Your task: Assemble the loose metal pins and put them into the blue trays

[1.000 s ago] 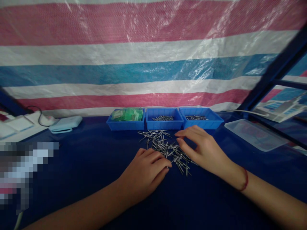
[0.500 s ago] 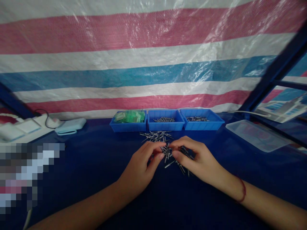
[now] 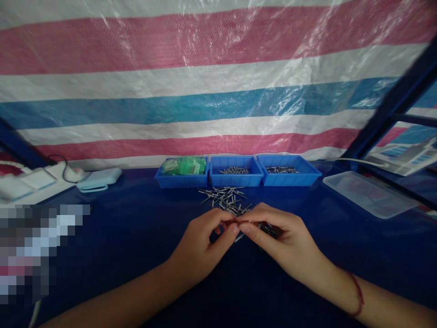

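Note:
My left hand point(image 3: 200, 246) and my right hand point(image 3: 285, 232) meet at their fingertips, thumb and forefinger pinched on each. A small glint shows at the right fingertips, but whatever lies between the fingers is too small and covered to make out. Beneath and behind the hands spreads a loose heap of thin metal pins that look like blind rivets point(image 3: 223, 198). Part of the heap is hidden by my right hand and fingers.
At the back stand three blue bins: the left bin point(image 3: 180, 182) with green and clear packets, the middle bin point(image 3: 235, 180) and right bin point(image 3: 290, 179) with similar metal pins. A clear plastic lid point(image 3: 370, 195) lies right; a light-blue case point(image 3: 99, 179) and power strip point(image 3: 44, 184) sit left.
My hands have come together, closing the gap between their fingertips, and now sit slightly nearer to me. The fingers of both hands have closed into pinches.

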Motion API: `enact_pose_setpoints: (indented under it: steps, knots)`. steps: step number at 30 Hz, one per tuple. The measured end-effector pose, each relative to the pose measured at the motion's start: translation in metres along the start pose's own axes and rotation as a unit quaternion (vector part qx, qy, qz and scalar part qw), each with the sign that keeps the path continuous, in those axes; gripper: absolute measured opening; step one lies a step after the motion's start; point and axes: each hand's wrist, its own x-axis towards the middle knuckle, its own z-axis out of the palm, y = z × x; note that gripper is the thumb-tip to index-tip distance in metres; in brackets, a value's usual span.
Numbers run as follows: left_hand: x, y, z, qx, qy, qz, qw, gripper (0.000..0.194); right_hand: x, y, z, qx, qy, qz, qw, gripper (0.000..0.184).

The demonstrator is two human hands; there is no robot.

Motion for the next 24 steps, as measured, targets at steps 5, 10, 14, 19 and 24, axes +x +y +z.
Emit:
enact_pose_setpoints:
  steps: [5, 10, 14, 19, 24]
  knots:
    - [-0.0005, 0.0014, -0.0031, 0.002, -0.007, 0.008, 1.0, 0.013, 0.0014, -0.0006, 0.0011, 0.018, 0.001, -0.007, 1.0, 0.011]
    - [0.0008, 0.0017, -0.0029, -0.013, -0.01, 0.012, 1.0, 0.012, -0.001, 0.0002, 0.0004, 0.0, 0.002, 0.003, 1.0, 0.009]
    - [0.0018, 0.0021, -0.002, -0.014, -0.021, 0.014, 1.0, 0.009, -0.0023, -0.0005, -0.0008, -0.011, -0.001, -0.017, 1.0, 0.01]
    - [0.0001, 0.0004, -0.002, -0.007, 0.027, 0.02, 0.999, 0.007, -0.0007, 0.0042, -0.0021, -0.032, -0.006, -0.006, 0.999, 0.012]
    - [-0.0025, 0.0, -0.0029, -0.013, 0.049, 0.039, 0.998, 0.006, -0.0008, 0.0049, -0.0002, -0.039, -0.038, 0.002, 0.999, 0.011]
